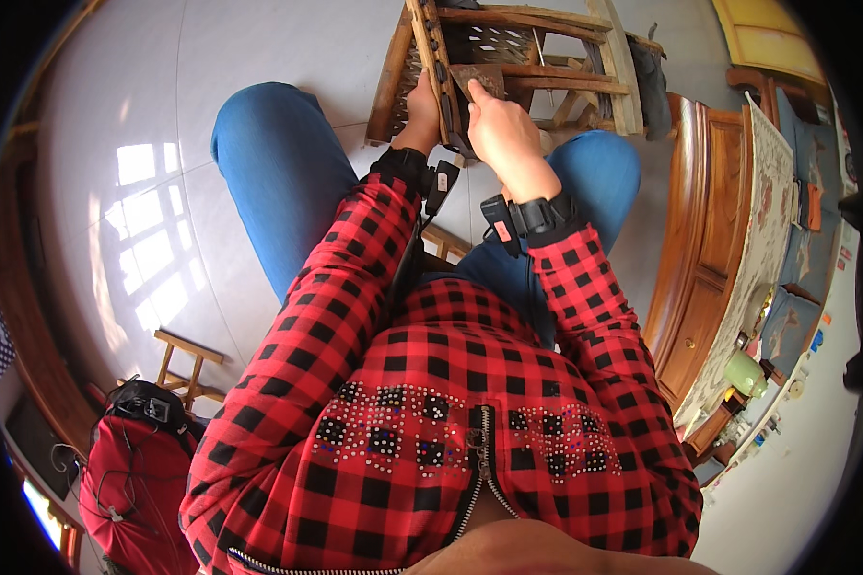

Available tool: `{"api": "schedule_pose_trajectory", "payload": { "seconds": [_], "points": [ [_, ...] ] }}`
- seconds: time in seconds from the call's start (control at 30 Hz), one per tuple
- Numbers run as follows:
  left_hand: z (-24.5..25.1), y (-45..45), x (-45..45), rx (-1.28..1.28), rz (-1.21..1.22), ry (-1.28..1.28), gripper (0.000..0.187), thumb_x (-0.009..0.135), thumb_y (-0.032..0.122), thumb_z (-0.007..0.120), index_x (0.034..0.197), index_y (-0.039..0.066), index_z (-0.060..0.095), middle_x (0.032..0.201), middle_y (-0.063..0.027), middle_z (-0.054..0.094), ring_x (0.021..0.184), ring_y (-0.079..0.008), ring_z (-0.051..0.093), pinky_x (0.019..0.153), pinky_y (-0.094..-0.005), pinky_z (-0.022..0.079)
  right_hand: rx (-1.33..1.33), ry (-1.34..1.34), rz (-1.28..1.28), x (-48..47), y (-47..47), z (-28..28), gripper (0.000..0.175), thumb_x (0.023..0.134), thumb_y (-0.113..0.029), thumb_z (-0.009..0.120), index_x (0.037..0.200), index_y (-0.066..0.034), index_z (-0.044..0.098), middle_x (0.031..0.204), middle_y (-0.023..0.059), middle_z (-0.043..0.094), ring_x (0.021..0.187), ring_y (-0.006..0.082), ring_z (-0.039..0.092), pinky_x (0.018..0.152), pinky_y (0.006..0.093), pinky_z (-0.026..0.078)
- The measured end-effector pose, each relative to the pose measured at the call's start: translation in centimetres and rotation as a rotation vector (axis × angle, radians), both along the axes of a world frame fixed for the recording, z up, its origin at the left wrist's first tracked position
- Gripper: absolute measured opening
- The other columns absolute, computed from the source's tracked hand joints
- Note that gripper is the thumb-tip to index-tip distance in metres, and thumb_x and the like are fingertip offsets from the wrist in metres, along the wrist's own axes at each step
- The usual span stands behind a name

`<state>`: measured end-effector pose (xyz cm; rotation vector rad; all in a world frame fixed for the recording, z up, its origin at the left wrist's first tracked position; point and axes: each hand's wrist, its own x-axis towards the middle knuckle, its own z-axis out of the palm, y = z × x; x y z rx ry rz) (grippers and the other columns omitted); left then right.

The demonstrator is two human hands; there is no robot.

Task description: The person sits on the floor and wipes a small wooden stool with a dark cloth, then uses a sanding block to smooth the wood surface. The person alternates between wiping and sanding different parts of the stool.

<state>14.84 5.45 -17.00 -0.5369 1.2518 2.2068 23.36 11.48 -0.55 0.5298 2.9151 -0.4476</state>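
Observation:
A wooden frame (618, 43), perhaps of a chair or stool, stands between and beyond my knees, with woven strips (500, 44) and dark lashings on its rails. My left hand (418, 115) is closed around the near left rail (435, 79), its fingers partly hidden behind the wood. In my right hand (502, 133) is a flat, dark, rusty metal blade (483, 77), its index finger stretched along the top. The blade lies close beside the lashed rail; whether they touch is unclear. The blade's handle is hidden in my fist. A dark cloth strip (649, 86) hangs on the frame's far right side.
To the right stands a wooden cabinet-like table (705, 259) with a patterned cloth (733, 280) and a green jug (746, 374). A red bag (133, 489) with cords and a small wooden stool (190, 359) are at the lower left. My knees flank the frame.

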Motion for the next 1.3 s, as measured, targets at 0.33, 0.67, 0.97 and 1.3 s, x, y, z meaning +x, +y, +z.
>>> {"api": "schedule_pose_trajectory", "payload": {
  "seconds": [0.33,0.67,0.97,1.3],
  "points": [
    [0.0,0.1,-0.1,-0.048,0.002,-0.002,0.046,0.095,0.043,0.043,0.101,0.004,0.064,0.085,-0.0054,0.063,0.075,-0.0179,0.061,0.069,-0.0341,0.048,-0.013,-0.011,0.028,0.4,0.1,-0.1,0.039,0.091,-0.023,0.049,0.129,-0.0158,0.054,0.08,0.0234,0.065,0.077,0.0412,0.064,0.068,0.0508,0.051],
    [0.5,-0.1,0.0,0.009,-0.009,-0.028,0.04,0.096,0.041,0.042,0.106,0.007,0.061,0.09,-0.0044,0.064,0.08,-0.0173,0.063,0.072,-0.0332,0.051,-0.004,0.017,0.048,0.3,0.1,-0.4,0.038,0.091,-0.023,0.049,0.127,-0.0132,0.055,0.079,0.0232,0.065,0.078,0.041,0.064,0.068,0.0502,0.051],
    [1.0,-0.3,0.2,0.018,-0.017,-0.021,0.036,0.096,0.041,0.043,0.099,0.01,0.061,0.082,-0.0012,0.06,0.074,-0.0144,0.06,0.067,-0.0324,0.049,-0.009,0.002,0.01,-1.5,0.4,-0.3,0.037,0.091,-0.023,0.05,0.127,-0.0172,0.056,0.083,0.0218,0.066,0.079,0.0411,0.063,0.07,0.0495,0.051],
    [1.1,-0.3,0.3,0.01,-0.007,-0.006,0.037,0.097,0.04,0.041,0.097,0.01,0.062,0.08,-0.0004,0.06,0.073,-0.0134,0.059,0.067,-0.0316,0.048,0.004,0.001,0.024,-1.6,0.7,-0.5,0.037,0.091,-0.024,0.05,0.128,-0.019,0.056,0.083,0.0214,0.066,0.079,0.0403,0.063,0.07,0.0491,0.051]
  ]
}}
